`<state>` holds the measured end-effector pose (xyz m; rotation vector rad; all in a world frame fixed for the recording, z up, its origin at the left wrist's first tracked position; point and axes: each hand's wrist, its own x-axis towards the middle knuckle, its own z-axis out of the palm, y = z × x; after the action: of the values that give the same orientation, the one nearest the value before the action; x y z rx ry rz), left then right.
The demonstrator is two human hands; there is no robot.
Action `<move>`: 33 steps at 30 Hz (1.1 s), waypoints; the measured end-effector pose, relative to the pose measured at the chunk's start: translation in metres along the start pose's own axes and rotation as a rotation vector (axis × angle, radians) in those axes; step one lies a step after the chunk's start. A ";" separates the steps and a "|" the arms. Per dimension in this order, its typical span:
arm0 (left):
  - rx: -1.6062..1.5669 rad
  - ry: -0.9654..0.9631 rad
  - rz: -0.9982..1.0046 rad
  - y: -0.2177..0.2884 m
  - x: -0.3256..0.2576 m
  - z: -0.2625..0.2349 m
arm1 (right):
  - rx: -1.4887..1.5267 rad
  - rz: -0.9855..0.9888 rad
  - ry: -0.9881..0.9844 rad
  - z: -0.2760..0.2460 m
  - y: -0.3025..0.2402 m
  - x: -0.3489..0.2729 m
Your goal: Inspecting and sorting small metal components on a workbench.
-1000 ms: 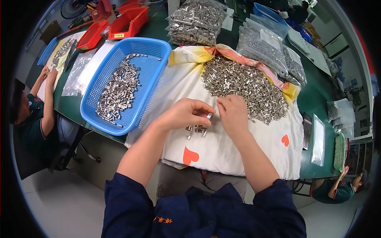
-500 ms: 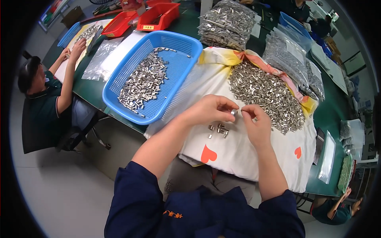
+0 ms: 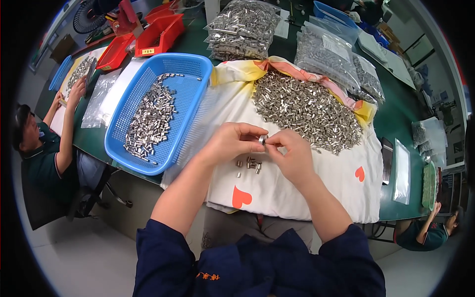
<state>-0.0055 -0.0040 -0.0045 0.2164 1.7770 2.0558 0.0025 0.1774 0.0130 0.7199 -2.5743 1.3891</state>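
Observation:
My left hand [image 3: 231,142] pinches a small round silver metal piece [image 3: 261,140] between thumb and fingertips, above the white cloth [image 3: 316,190]. Against that piece, my right hand [image 3: 291,152] is closed in a pinch; whatever lies between its fingertips is too small and hidden to name. Several loose metal cylinders [image 3: 252,164] lie on the cloth just below my hands. Beyond them spreads a large heap of small silver metal cylinders [image 3: 307,111]. To the left, a blue plastic basket [image 3: 190,111] contains more of these cylinders.
Filled clear bags [image 3: 242,29] are stacked at the back, with more bags [image 3: 329,57] behind the heap. Red bins [image 3: 161,37] stand at the far left. A flat clear bag [image 3: 402,171] lies at right. One person [image 3: 44,143] sits at left, another [image 3: 425,230] at lower right.
My right hand has come in to meet the round piece in my left hand; the fingertips were apart before. The whole view has shifted, so the table things appear further left.

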 end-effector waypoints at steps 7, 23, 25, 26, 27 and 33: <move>0.101 0.049 -0.022 0.001 -0.003 0.002 | -0.042 -0.085 0.028 0.002 -0.001 0.000; 0.197 -0.059 -0.067 0.005 -0.005 0.004 | -0.365 0.119 0.029 -0.019 0.033 0.010; 0.195 -0.056 -0.067 0.005 -0.006 0.005 | -0.456 0.073 0.036 -0.016 0.033 0.011; 0.192 -0.051 -0.064 0.005 -0.006 0.006 | -0.520 0.057 0.034 -0.014 0.033 0.011; 0.193 -0.050 -0.065 0.006 -0.006 0.005 | -0.583 0.037 0.031 -0.013 0.034 0.012; 0.157 -0.041 -0.034 0.002 -0.005 0.003 | -0.591 -0.042 -0.033 -0.012 0.028 0.011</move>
<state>-0.0007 -0.0037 -0.0017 0.2702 1.9046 1.8766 -0.0218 0.1959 0.0023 0.6821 -2.7523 0.5423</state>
